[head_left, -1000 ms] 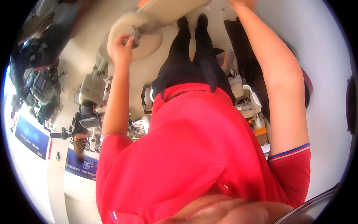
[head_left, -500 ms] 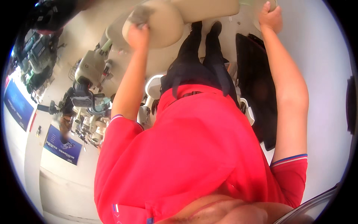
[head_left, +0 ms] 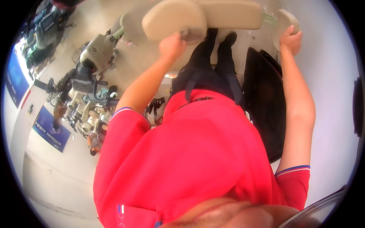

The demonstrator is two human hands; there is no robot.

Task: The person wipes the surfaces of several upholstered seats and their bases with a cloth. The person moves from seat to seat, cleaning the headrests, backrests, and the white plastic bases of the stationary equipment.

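A rounded beige scooter seat (head_left: 173, 19) is at the top of the view, with a longer beige rear seat (head_left: 232, 14) to its right. My left hand (head_left: 173, 47) presses a grey cloth (head_left: 195, 35) against the near right edge of the rounded seat; its fingers are closed and partly hidden behind the hand. At the far right my right hand (head_left: 292, 41) grips a beige padded backrest (head_left: 288, 22), fingers wrapped on its near end. A pale green bar joins the backrest to the rear seat.
Several parked scooters (head_left: 95, 53) crowd the left side. A dark glossy panel (head_left: 266, 102) lies right of my legs, near a pale wall (head_left: 330, 95). Blue posters (head_left: 51, 129) are at the left. My feet stand on the beige floor (head_left: 148, 57) close to the seats.
My left hand has moved right with the cloth, from the seat's left side to its near right edge. My right hand stays on the backrest. The whole view has shifted slightly.
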